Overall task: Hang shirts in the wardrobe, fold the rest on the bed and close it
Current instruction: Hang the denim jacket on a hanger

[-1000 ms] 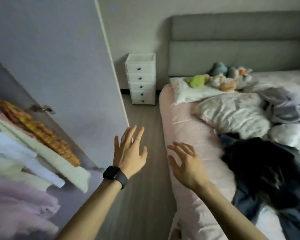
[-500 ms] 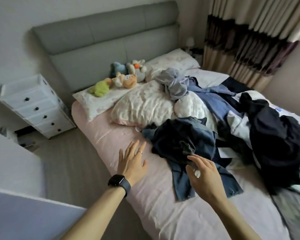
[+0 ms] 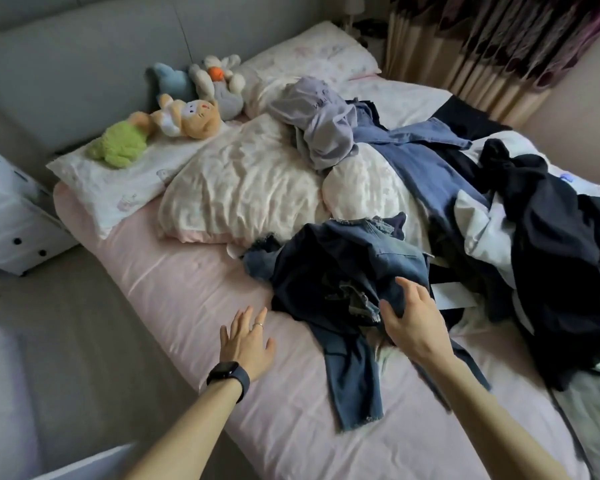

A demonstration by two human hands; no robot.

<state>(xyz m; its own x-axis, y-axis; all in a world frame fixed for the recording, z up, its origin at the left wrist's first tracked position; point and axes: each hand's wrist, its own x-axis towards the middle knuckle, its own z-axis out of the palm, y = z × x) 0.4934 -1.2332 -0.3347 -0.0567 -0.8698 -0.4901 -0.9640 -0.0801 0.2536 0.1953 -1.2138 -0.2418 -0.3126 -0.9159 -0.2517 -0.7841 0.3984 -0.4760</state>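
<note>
Head view: right hand (image 3: 411, 323) apparently touches jeans (image 3: 347, 268) on bed (image 3: 187, 271).

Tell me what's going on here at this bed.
A person is at the bed, reaching toward a heap of unfolded clothes. The right hand is over the crumpled denim garments near the edge, fingers spread, with nothing in its grip yet. The left hand, wearing a watch and ring, is open over the pink sheet beside them. A lilac top and black clothes lie farther back, unfolded.
</note>
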